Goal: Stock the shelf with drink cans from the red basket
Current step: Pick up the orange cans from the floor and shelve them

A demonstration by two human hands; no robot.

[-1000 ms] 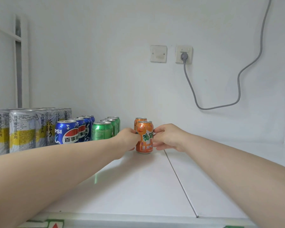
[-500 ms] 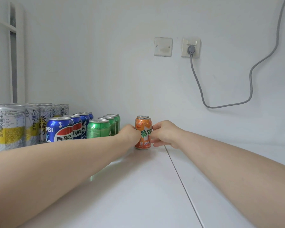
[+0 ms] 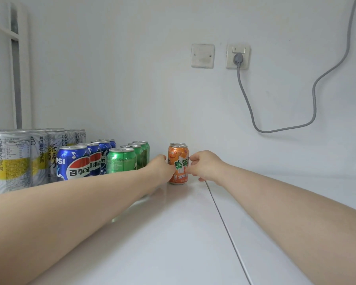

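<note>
Watching can standing upright toward the back edge of the shelf, long axis vertical, base flat on the white surface, just left of the seam.

Finding it caught between both hands: lying directly right of the left hand and directly left of the right hand, level in depth with both.

Left hand pressing the can's left wall, back of hand turned to camera, fingers seeming to wrap round the far side, tips hidden. Right-hand fingers curling in and pinching the right wall, thumb sitting low near the base.

Judging neither hand the nearer, with both arms reaching out about equally.

Judging the step as squaring the can into its row. Coming move likely turning on a short slide straight back toward rear can, only its rim showing behind. Touching or just apart: cannot tell.

Noting a strip of bare shelf lying between can and green cans on the left, with blue cans and silver cans running on toward the left edge.

Can looking bright orange, with green-and-white characters facing front, a silver rim, and no dents showing. Smooth wall likely sliding easily, and tipping if pushed high.
</note>
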